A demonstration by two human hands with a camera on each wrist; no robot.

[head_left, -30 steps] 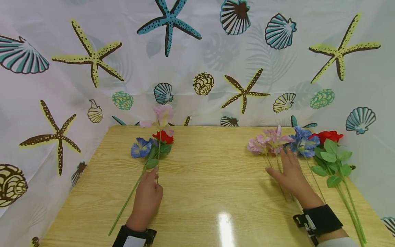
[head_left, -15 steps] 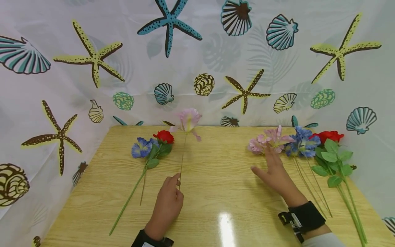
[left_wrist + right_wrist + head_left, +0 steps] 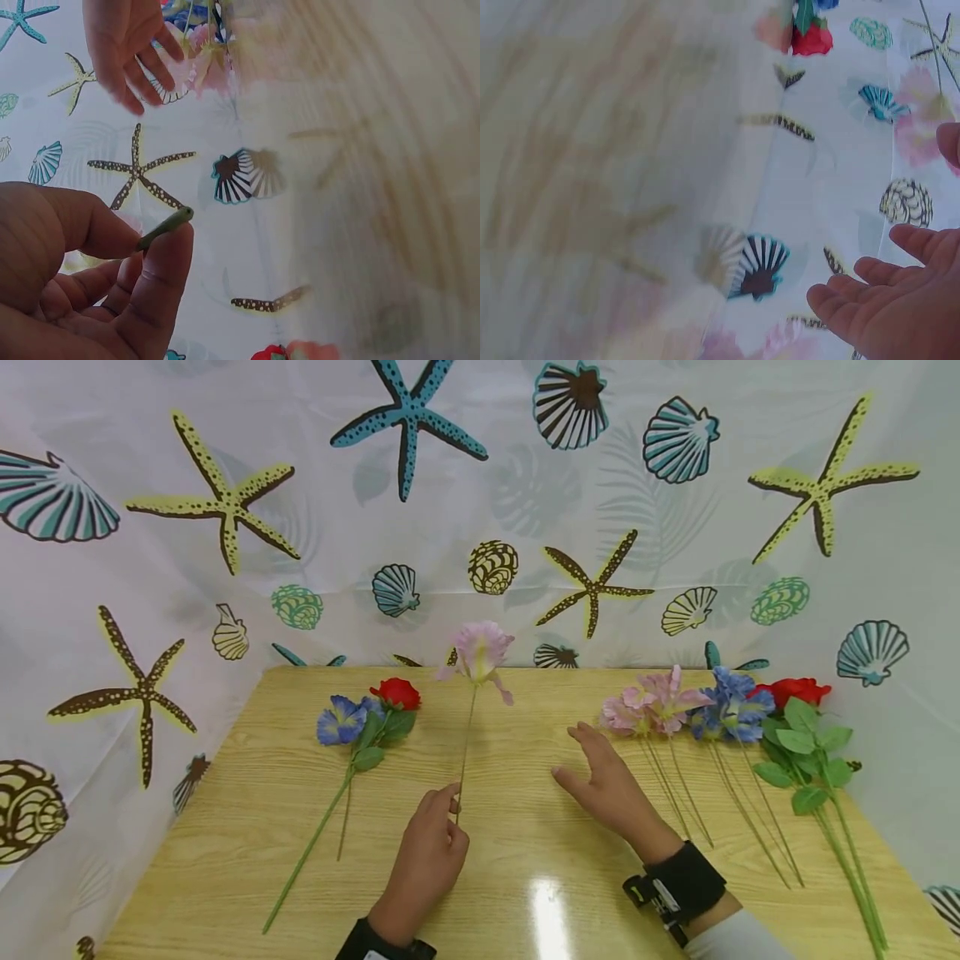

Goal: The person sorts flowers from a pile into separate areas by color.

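Note:
My left hand (image 3: 429, 853) pinches the thin stem of a pink artificial iris (image 3: 482, 652), held nearly upright with its bloom toward the back of the table. In the left wrist view the stem's green cut end (image 3: 169, 227) pokes out between thumb and fingertip. My right hand (image 3: 613, 792) hovers over the table to the right of that flower, its fingers spread and holding nothing. Closest to it lie the pink irises (image 3: 656, 700) at the right, their stems toward the front.
Left on the table lie a red rose (image 3: 397, 694) and a blue iris (image 3: 341, 720). Far right are blue irises (image 3: 735, 706) and red roses (image 3: 798, 692) with leafy stems. A shell-print cloth (image 3: 442, 543) stands behind the wooden table (image 3: 525, 760).
My left hand has carried the pink iris rightward, away from the rose and blue iris. My right hand has moved left, off the right-hand flowers, with nothing in it.

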